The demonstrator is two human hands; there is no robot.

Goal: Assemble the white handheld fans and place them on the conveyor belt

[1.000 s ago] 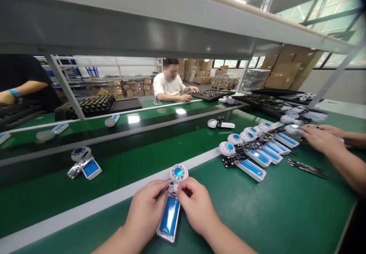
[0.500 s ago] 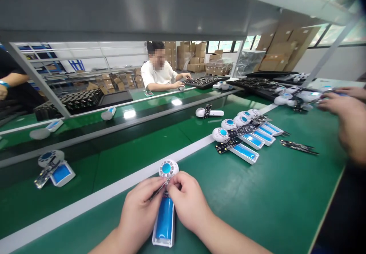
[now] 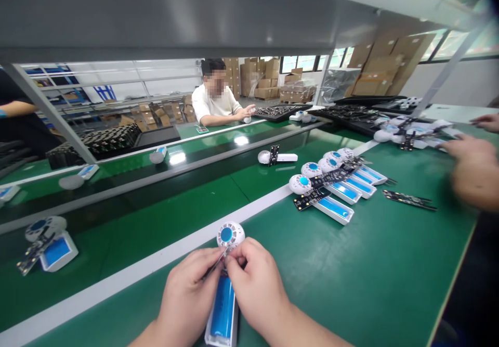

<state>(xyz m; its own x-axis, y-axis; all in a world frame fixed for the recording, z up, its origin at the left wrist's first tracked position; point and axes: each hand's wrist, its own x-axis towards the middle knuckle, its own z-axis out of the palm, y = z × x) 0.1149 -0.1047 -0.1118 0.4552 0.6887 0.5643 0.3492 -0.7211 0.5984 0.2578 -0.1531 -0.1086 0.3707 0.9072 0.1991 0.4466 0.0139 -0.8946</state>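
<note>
In front of me on the green surface lies a white housing (image 3: 221, 310) with a round head, a blue disc in it and a long blue insert along its handle. My left hand (image 3: 191, 290) is closed, pinching a thin circuit board (image 3: 213, 265) seen edge-on above the housing's neck. Pressed against those fingertips, my right hand (image 3: 255, 279) is also closed in a pinch; what it grips is too small and hidden. Both hands cover the neck. To the right, several similar housings (image 3: 335, 211) lie in a row with dark circuit boards (image 3: 312, 198) across them.
Past a white strip (image 3: 156, 261), a green belt (image 3: 187, 196) carries more housings, one with a board (image 3: 47, 243) at left. A loose board (image 3: 409, 200) lies at right, near a co-worker's hand (image 3: 473, 165). Across sits another person (image 3: 216, 97) beside a black tray (image 3: 276, 112).
Housings on the belt have shifted left. My hands stay at the housing's neck, which has moved slightly down in view. The co-worker's hands at right have shifted; the person opposite has drawn their hands together.
</note>
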